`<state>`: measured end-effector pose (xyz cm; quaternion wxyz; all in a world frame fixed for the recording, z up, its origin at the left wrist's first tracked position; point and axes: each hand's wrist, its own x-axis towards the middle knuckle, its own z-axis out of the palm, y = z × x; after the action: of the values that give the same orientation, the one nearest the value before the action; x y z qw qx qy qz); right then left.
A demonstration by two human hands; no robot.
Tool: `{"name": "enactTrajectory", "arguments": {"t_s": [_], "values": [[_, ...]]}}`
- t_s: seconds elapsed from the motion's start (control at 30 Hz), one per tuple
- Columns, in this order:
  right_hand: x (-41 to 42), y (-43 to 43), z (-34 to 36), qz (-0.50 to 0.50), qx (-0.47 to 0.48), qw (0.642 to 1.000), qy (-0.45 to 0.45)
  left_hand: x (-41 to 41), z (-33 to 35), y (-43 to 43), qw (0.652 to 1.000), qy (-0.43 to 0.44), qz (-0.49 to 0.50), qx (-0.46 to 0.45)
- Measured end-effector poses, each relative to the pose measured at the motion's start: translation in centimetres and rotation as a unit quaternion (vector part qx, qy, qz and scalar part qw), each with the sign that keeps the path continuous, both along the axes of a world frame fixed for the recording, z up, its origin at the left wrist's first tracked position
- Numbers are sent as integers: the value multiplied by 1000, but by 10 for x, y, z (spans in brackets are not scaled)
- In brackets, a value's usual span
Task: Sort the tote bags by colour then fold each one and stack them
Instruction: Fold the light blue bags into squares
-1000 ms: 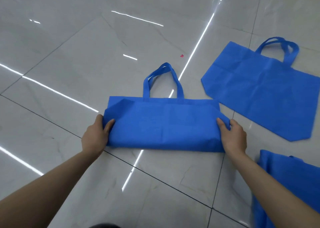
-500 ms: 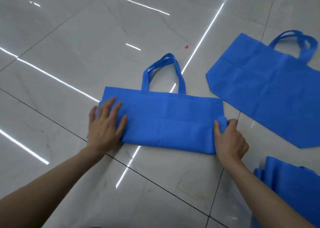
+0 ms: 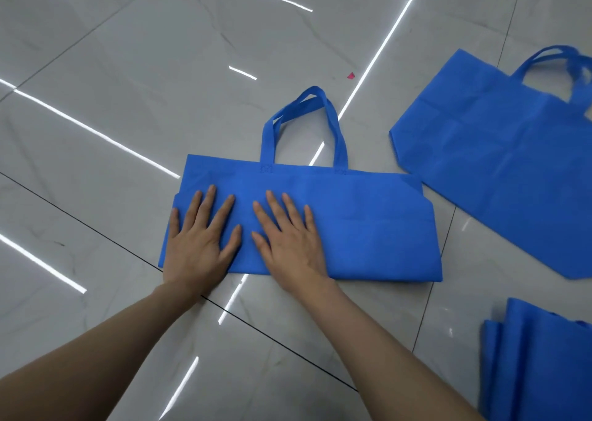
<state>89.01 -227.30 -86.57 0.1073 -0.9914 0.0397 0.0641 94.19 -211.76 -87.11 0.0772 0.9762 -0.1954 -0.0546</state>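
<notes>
A blue tote bag (image 3: 368,225), folded in half lengthwise, lies flat on the floor in front of me with its handles (image 3: 304,126) pointing away. My left hand (image 3: 201,241) rests palm-down on the bag's left end, fingers spread. Beside it, my right hand (image 3: 290,244) presses flat on the bag's middle, fingers apart. Neither hand grips anything. A second blue tote bag (image 3: 512,171) lies unfolded at the right, its handles at the frame edge.
The floor (image 3: 128,100) is glossy grey tile with dark grout lines and bright light reflections. A pile of blue fabric (image 3: 541,366) sits at the lower right corner. A small pink scrap (image 3: 351,75) lies beyond the bag handles.
The bag's lower half has been folded up. My left hand went from pinching the left edge to lying flat. My right hand let go of the right edge and moved left onto the middle.
</notes>
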Motion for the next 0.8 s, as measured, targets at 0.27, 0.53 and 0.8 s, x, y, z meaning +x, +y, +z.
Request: {"name": "enactTrajectory", "arguments": {"t_s": [0.27, 0.53, 0.8], "values": [[-40, -95, 1, -148, -65, 984, 68, 0, 4, 0, 1000, 5, 0, 0], [-7, -111, 22, -283, 71, 952, -97, -1, 4, 0, 1000, 6, -7, 0], [99, -108, 34, -345, 92, 934, -24, 0, 6, 0, 1000, 6, -7, -18]]}}
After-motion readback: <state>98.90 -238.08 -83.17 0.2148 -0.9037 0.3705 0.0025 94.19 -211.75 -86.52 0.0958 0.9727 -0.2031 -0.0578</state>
